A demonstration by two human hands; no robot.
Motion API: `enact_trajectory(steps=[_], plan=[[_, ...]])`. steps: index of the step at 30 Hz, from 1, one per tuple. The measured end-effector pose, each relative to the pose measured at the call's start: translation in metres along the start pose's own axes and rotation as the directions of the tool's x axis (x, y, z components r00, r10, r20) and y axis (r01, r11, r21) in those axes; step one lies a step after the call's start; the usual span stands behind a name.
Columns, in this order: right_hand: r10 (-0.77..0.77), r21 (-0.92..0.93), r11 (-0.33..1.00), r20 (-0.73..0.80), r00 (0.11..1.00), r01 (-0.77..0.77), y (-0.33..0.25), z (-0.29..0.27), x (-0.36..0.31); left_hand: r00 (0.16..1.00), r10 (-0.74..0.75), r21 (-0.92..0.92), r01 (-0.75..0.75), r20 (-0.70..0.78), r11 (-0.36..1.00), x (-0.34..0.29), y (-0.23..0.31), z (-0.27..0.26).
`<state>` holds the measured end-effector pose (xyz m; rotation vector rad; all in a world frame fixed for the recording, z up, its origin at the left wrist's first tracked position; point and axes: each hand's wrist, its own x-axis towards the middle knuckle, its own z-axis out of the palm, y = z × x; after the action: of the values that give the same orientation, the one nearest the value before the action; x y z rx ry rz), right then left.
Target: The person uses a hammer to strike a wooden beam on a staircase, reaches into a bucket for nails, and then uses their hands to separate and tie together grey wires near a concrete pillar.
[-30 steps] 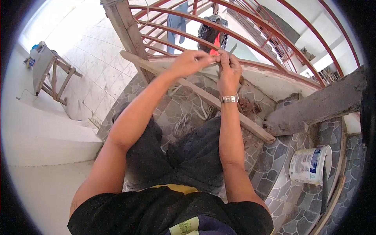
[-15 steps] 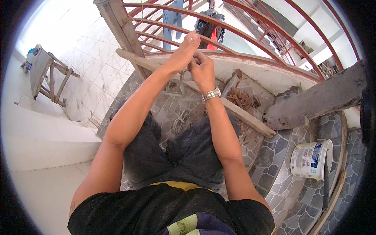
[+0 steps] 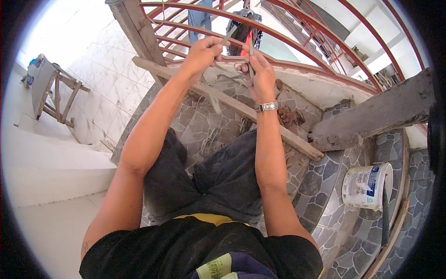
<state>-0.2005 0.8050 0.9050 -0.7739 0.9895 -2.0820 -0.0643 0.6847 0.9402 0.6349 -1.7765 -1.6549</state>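
Observation:
My left hand (image 3: 203, 56) is closed, pinching a flat grey-green strip (image 3: 229, 34) between thumb and fingers. My right hand (image 3: 261, 79), with a metal watch on its wrist, is closed around a thin grey piece (image 3: 251, 51) that points upward. A loop shows beside its fingers; I cannot make out whether it is strip or tool. Both hands are raised and apart, in front of the red railing (image 3: 278, 62). Below them, a blurred pale strip (image 3: 214, 100) hangs across a wooden bar (image 3: 232, 104).
Loose strips (image 3: 209, 142) lie on the stone-patterned floor. A wooden post (image 3: 137, 35) stands at the far left, and a thick grey beam (image 3: 371, 114) juts in from the right. On the curved steps lies a white bucket (image 3: 362, 187). A wooden stand (image 3: 58, 93) is at left.
My hands were close together and have moved apart, left hand to the left, right hand to the right. The strip and the thin grey piece now show above the fingers.

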Motion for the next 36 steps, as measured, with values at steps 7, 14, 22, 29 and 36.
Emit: enact_trajectory(steps=[7, 14, 22, 29, 36], plan=[[-0.052, -0.338, 0.937, 0.107, 0.993, 0.085, 0.006, 0.006, -0.007, 0.963, 0.236, 0.358, -0.267, 0.128, 0.895, -0.002, -0.004, 0.003], [0.028, -0.367, 0.93, 0.099, 0.995, 0.01, -0.003, 0.009, -0.007, 0.95, 0.311, 0.376, -0.281, -0.022, 0.883, 0.005, 0.003, -0.007], [-0.064, -0.416, 0.909, -0.213, 0.975, -0.031, 0.0, -0.01, 0.001, 0.982, 0.177, 0.032, -0.179, 0.061, 0.983, -0.004, 0.012, -0.004], [-0.251, -0.576, 0.812, -0.201, 0.947, 0.093, 0.01, 0.005, -0.005, 0.985, 0.015, 0.111, -0.034, 0.174, 0.993, -0.01, 0.003, 0.011], [-0.427, -0.69, 0.609, 0.131, 0.895, 0.391, 0.016, 0.011, -0.009, 0.996, -0.03, -0.096, 0.038, 0.08, 0.995, -0.006, -0.006, 0.005]])
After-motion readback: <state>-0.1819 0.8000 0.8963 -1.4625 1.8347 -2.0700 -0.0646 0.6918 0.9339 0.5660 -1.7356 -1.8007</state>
